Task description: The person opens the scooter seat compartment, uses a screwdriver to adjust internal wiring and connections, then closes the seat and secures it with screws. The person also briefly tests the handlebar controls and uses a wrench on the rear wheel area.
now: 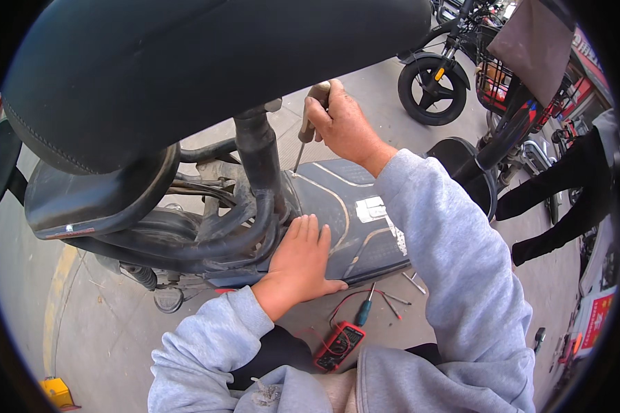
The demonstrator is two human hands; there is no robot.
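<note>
Grey plastic, scuffed and dusty, forms the footboard (pixel 320 184) of the two-wheeler, which I find directly below the right fingers (pixel 318 113) and under the left fingers (pixel 310 233). Cream curved lines cross its surface. The right fingers are closed around the brown handle of a screwdriver (pixel 306 128); its shaft slants down from them to the panel's edge. Whether the tip seats in a fastener I cannot tell. The left fingers lie flat on the panel, thumb spread, gripping nothing.

A black padded seat (pixel 213 69) overhangs to the left of the right fingers, hiding part of the frame; a black post (pixel 257 141) stands between seat and panel. On the ground, below the left fingers, lie a red-and-black multimeter (pixel 339 346) and a teal-handled screwdriver (pixel 364 314). Upper right of the right fingers stands a parked bike (pixel 432 89).

A worn white label (pixel 372 208) sits right of the left fingers, its print too small to read. Far right hangs a red sign (pixel 599 320), its lettering unclear.
</note>
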